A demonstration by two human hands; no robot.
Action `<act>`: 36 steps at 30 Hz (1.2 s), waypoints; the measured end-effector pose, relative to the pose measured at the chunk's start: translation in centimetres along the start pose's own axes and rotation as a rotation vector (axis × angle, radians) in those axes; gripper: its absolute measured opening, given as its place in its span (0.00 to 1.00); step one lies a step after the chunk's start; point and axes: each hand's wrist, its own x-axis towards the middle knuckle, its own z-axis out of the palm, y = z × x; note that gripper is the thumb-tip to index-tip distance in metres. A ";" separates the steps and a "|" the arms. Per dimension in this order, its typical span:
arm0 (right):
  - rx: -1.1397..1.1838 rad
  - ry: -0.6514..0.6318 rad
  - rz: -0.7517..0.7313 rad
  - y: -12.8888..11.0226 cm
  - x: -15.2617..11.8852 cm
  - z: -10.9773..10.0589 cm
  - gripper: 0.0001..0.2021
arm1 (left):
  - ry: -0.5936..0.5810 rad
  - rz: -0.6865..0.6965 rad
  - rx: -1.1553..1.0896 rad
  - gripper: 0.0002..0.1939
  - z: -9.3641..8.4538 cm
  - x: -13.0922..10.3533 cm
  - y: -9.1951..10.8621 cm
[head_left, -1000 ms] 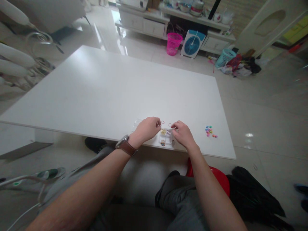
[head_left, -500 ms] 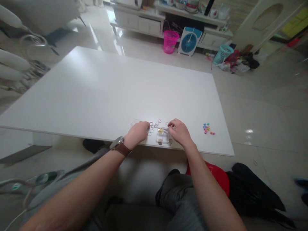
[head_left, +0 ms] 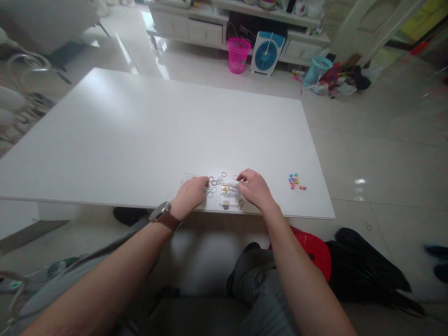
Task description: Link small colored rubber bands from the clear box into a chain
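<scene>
Where rings (head_left: 214, 182) are bordered by the left hand (head_left: 191, 194) and the box (head_left: 233, 199) by the right hand (head_left: 255, 187), neither grip can be told. Rings are best pinched singly.

Glossy pale floor tiles (head_left: 364, 149) are showing bright reflections (head_left: 360, 181). A blue-fronted fan (head_left: 266, 57) is standing before a white drawer cabinet (head_left: 205, 32).
</scene>
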 end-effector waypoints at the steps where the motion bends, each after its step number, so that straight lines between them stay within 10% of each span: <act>1: 0.006 -0.003 -0.004 0.0 0.0 0.0 0.09 | -0.001 0.004 -0.012 0.18 0.1 0.0 0.0; 19: -0.046 -0.035 -0.007 -0.1 0.0 0.2 0.08 | 0.104 0.158 -0.404 0.10 -0.2 0.5 0.5; 36: -0.060 -0.077 -0.028 -0.1 0.0 0.3 0.08 | -0.023 0.089 0.064 0.11 1.1 -0.2 -0.1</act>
